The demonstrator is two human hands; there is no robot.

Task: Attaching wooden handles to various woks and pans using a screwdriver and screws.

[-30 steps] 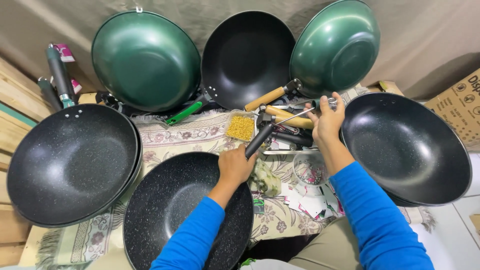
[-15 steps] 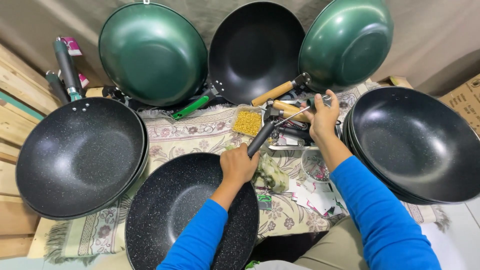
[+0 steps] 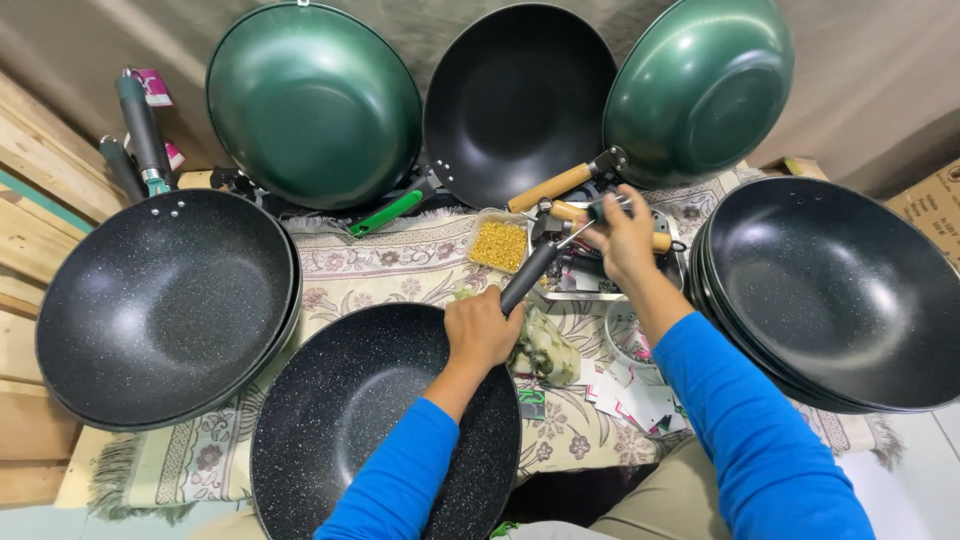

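A black speckled wok lies in front of me on a patterned cloth. My left hand grips the wok's rim where its black handle joins. My right hand is closed on a thin metal tool whose tip meets the far end of that handle. Both sleeves are blue. A small clear tub of yellow bits sits just beyond the handle, beside a metal tray.
A stack of black speckled woks lies at left and another stack at right. Two green woks and a black one lean against the back wall. Wood-handled parts and paper scraps lie around.
The view has shifted slightly to the left and closer. Both hands stay at the wok's handle, the right one still working the metal tool at its end.
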